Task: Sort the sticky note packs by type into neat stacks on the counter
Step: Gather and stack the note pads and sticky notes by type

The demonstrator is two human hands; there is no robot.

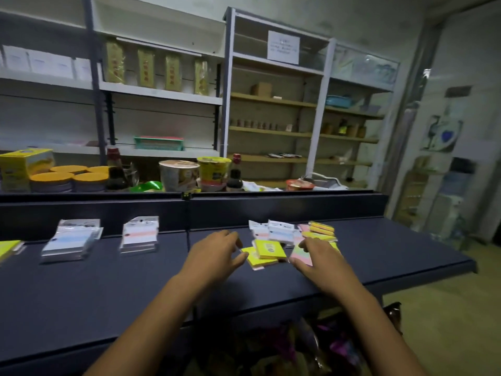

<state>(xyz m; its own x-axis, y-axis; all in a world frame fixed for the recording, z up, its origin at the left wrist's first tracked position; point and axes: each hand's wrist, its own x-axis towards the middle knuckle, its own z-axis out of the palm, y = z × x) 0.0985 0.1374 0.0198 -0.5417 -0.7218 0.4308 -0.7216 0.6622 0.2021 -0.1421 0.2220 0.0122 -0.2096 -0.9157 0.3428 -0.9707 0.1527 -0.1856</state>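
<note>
On the dark counter (108,289) lies an unsorted heap of sticky note packs (287,234). Two yellow packs (267,252) lie at its front, one overlapping the other, between my hands. My left hand (214,253) hovers just left of them, fingers apart, its thumb close to the lower yellow pack. My right hand (322,259) rests with spread fingers on a pastel pink and green pack (299,256). Further left stand a stack of blue-striped packs (70,241), a stack of pink-striped packs (139,237) and a yellow stack (8,248) at the frame's edge.
A raised ledge (244,204) runs behind the counter, with cup noodles (179,175), sauce bottles (234,173) and orange-lidded jars (54,180) on it. Shelving fills the back wall. The counter's right end (461,264) drops to the floor.
</note>
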